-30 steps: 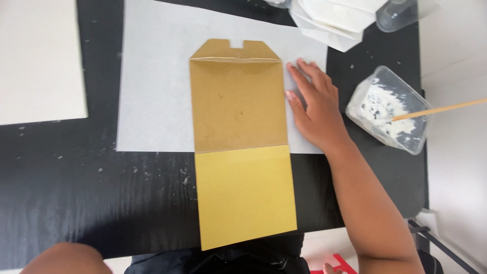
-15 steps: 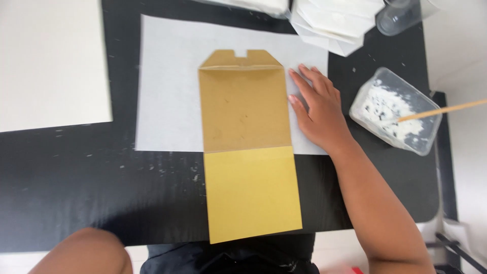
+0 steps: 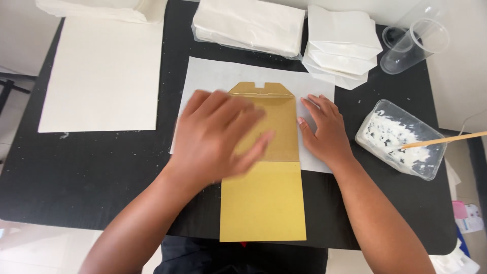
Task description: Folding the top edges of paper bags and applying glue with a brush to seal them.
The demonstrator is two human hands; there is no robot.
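Observation:
A folded brown paper envelope (image 3: 269,187) lies lengthwise on a white sheet (image 3: 213,76) on the black table (image 3: 91,167). My left hand (image 3: 218,134) is spread flat over the envelope's upper left part, blurred by motion, fingers apart. My right hand (image 3: 324,129) rests flat on the white sheet, pressed against the envelope's right edge, fingers apart. Neither hand grips anything. The envelope's lower, brighter yellow half hangs past the white sheet toward the table's near edge.
A clear tub of white paste (image 3: 401,139) with a wooden stick (image 3: 441,140) sits at the right. Two clear plastic cups (image 3: 413,43) stand at the back right. Stacks of white paper (image 3: 340,43), a wrapped white pack (image 3: 248,23) and a large cream sheet (image 3: 104,76) lie behind and left.
My left hand has come in from the lower left and now lies over the envelope. The right hand stays at the envelope's right edge. The camera view has tilted back.

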